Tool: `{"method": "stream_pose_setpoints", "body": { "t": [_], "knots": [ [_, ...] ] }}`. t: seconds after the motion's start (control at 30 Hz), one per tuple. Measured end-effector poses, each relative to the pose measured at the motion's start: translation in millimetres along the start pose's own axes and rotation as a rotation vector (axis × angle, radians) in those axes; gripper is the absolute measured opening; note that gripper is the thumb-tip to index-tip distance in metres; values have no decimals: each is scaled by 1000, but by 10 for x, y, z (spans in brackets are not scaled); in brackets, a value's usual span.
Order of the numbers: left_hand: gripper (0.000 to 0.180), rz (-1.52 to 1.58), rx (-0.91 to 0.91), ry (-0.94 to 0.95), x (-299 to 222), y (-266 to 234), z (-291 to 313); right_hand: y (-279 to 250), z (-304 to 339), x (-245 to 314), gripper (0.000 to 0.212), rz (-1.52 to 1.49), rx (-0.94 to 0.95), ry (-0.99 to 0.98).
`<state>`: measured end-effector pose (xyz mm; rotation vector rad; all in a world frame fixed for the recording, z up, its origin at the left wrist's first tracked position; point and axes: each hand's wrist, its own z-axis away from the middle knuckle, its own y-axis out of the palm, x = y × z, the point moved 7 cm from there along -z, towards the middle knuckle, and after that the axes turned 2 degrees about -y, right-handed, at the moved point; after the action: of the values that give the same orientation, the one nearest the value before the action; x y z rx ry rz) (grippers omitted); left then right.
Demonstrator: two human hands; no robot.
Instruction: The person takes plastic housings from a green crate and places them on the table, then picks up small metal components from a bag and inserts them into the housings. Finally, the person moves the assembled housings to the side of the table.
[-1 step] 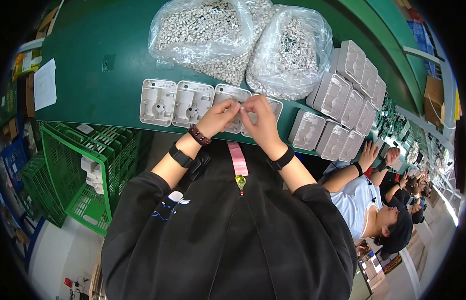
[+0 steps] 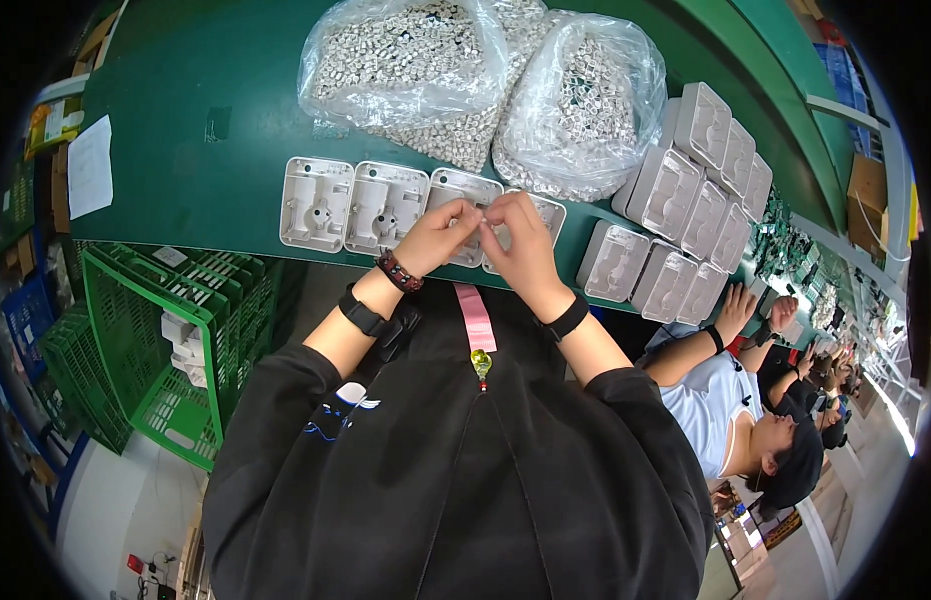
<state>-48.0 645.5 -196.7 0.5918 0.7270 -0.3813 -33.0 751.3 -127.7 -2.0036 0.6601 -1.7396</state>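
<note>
My left hand (image 2: 441, 238) and my right hand (image 2: 523, 243) meet at the fingertips, both closed in a pinch. Between them shows a tiny pale piece (image 2: 483, 217), too small to name. Below the hands a row of light grey plastic housings lies on the green table. The leftmost housing (image 2: 317, 204) and the second housing (image 2: 388, 207) show their open insides, each with a round hub and dark dots. My hands partly cover the third housing (image 2: 466, 185) and the rightmost housing (image 2: 552, 216).
Two clear bags of small silvery parts, a left bag (image 2: 406, 55) and a right bag (image 2: 583, 110), lie behind the row. Stacked grey housings (image 2: 666, 190) stand at right. A co-worker (image 2: 721, 400) sits beyond. Green crates (image 2: 176, 350) stand at left, near a paper sheet (image 2: 91, 168).
</note>
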Motion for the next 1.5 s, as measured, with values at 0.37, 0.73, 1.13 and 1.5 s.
{"method": "stream_pose_setpoints", "body": {
  "t": [0.37,0.73,1.13,1.5],
  "knots": [
    [20,149,337,-99,63,-37,124,126,-63,19,16,-397,265,146],
    [25,325,356,-132,145,-134,204,380,9,-85,13,-378,444,394],
    [26,486,110,-279,269,-396,145,434,-261,108,13,-72,354,-93],
    [30,12,-173,-108,407,-621,83,441,-532,66,15,192,307,-488]
  ]
}}
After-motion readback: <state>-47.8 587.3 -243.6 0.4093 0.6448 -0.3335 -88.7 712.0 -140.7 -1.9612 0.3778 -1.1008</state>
